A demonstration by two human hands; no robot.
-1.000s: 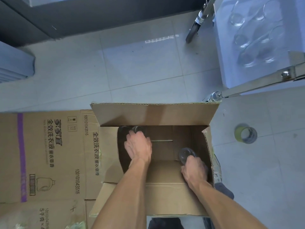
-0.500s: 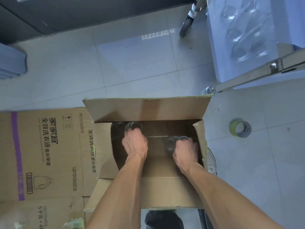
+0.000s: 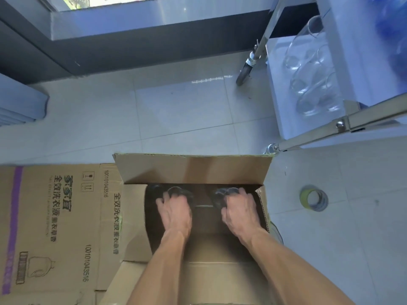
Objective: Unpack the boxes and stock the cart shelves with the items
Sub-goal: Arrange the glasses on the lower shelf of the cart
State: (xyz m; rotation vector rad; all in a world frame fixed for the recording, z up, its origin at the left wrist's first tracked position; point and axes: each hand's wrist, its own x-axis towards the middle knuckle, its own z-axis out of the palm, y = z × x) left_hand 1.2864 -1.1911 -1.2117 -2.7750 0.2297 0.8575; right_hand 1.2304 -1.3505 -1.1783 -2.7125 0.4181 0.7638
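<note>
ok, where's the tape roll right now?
In the head view, the tape roll lies on the floor tiles on the right, beside the open box and below the cart.

You're standing indoors on a pale tiled floor (image 3: 176,111) by a dark-framed window (image 3: 154,25), likely a home or stockroom: detergent cartons (image 3: 55,227) lie beside you, and a wheeled metal cart (image 3: 312,137) holds clear glasses (image 3: 312,84).
</note>
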